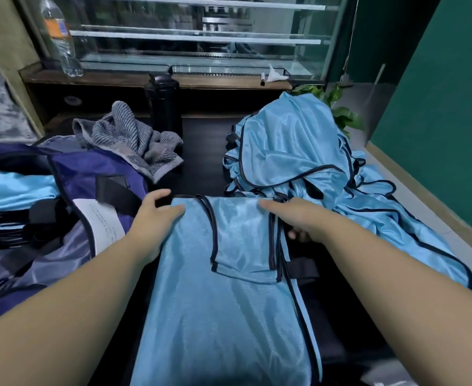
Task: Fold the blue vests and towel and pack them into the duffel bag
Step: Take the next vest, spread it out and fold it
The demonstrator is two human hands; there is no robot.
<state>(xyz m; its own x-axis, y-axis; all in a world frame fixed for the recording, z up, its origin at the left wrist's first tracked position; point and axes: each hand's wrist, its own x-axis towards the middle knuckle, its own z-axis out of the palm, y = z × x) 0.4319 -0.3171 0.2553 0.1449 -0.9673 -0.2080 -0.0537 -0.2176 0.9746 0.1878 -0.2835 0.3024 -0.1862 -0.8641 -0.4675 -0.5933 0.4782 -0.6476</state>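
Note:
A light blue vest [223, 307] with dark trim lies flat on the dark table in front of me, its right side folded in over the middle. My left hand [157, 215] grips the vest's top left corner, thumb over the dark strap. My right hand [296, 218] holds the top right edge, index finger straight on the cloth and other fingers curled under the fold. A heap of unfolded blue vests [299, 151] sits at the right. The grey striped towel [134, 140] lies crumpled at the back left. The open navy duffel bag [90, 174] at the left holds a folded blue vest [12, 190].
A black shaker bottle [163, 104] stands behind the table's middle. A clear water bottle [59, 37] stands on the wooden ledge by a glass case. A green plant [338, 107] is behind the vest heap. A green wall [438, 121] runs along the right.

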